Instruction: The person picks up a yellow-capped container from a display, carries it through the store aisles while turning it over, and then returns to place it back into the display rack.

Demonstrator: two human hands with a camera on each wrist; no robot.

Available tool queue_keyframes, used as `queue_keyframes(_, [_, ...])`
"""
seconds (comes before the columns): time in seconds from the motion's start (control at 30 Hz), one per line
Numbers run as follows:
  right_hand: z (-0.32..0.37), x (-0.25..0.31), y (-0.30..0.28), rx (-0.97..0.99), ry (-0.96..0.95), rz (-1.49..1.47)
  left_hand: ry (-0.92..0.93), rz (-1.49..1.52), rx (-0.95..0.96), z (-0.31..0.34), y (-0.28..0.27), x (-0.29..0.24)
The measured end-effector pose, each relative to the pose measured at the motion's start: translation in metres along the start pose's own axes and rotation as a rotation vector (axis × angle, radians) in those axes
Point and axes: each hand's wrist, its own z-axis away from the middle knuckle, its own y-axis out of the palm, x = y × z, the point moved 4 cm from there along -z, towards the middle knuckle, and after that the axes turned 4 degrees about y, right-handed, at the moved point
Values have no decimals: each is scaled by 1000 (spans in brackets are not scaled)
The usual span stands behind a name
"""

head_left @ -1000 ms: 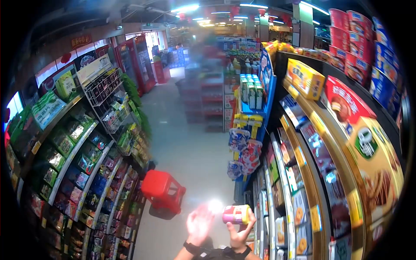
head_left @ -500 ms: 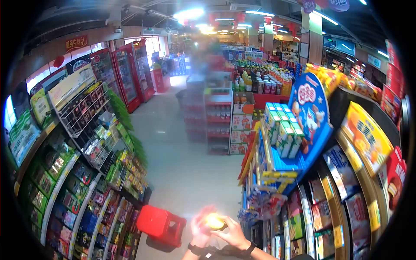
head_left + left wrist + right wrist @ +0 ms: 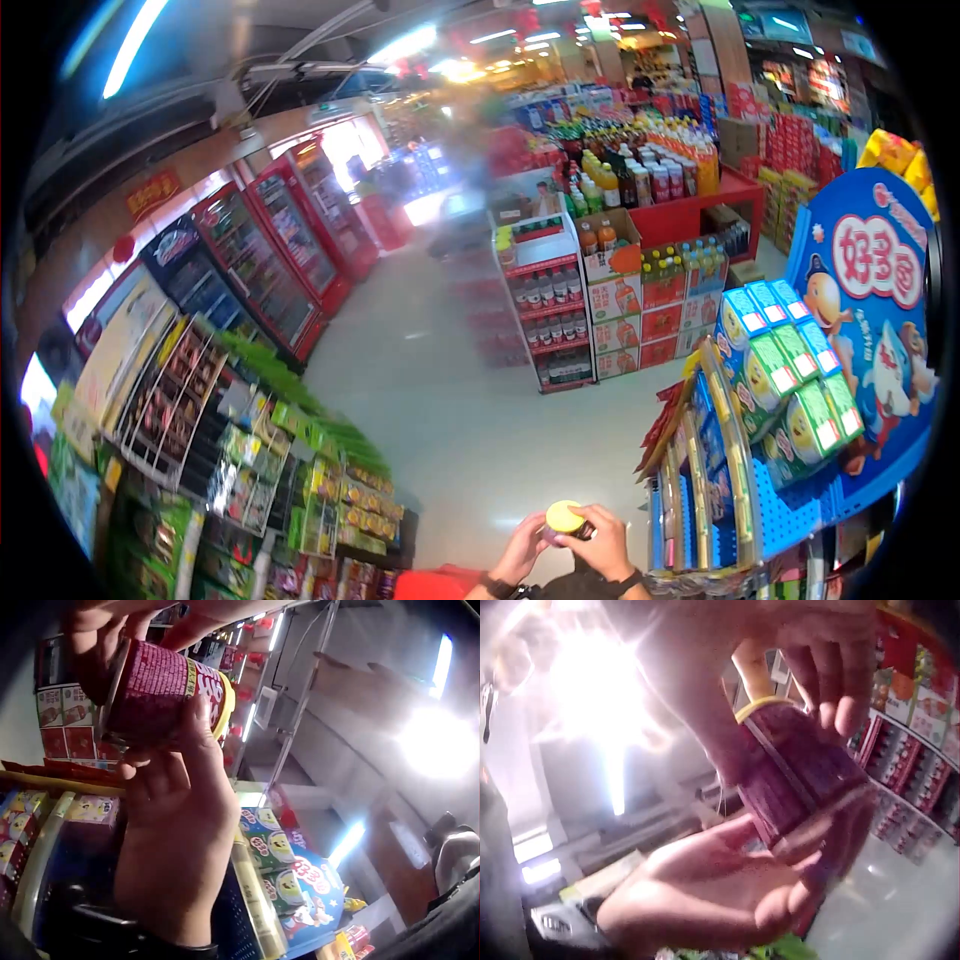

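Both hands hold a small purple-red canister (image 3: 154, 694) with printed writing and a yellow lid (image 3: 566, 516), low in the head view. My left hand (image 3: 523, 552) grips it around the base; in the right wrist view its palm and fingers (image 3: 705, 881) curl under the bottom end. From the other side my right hand (image 3: 606, 547) holds the canister near the lid. Its thumb (image 3: 201, 724) presses along the side in the left wrist view, opposite the other fingers. Dark bands circle both wrists.
A blue display stand (image 3: 860, 330) with green and blue cartons (image 3: 795, 380) is close on the right. Snack shelves (image 3: 240, 450) line the left. A red stool (image 3: 437, 584) shows at the bottom edge. Ahead, a drinks rack (image 3: 545, 310) stands beside the aisle floor (image 3: 440, 420).
At first only the right hand held the canister, with the left hand open beside it. The left hand has closed around it. The view has moved forward along the aisle and turned.
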Motion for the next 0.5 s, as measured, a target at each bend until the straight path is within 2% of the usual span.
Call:
queue_keyframes(0.03, [-26, 2, 0, -7, 79, 0, -20, -45, 31, -20, 15, -28])
queue_keyframes(0.1, [-78, 2, -1, -35, 107, 71, -66, -49, 96, -74, 20, -51])
queue_keyframes(0.2, [-152, -13, 7, -125, 113, 70, -33, -155, 127, -142, 47, -104])
queue_keyframes(0.3, [-206, -32, 18, -198, 157, 73, -42, -157, 192, -208, 46, -131])
queue_keyframes(0.37, [-239, -40, 21, -175, 243, 94, -75, -145, 214, -243, 54, -151])
queue_keyframes(0.5, [-313, -70, 38, -135, 371, 81, -93, -232, 160, -315, 57, -171])
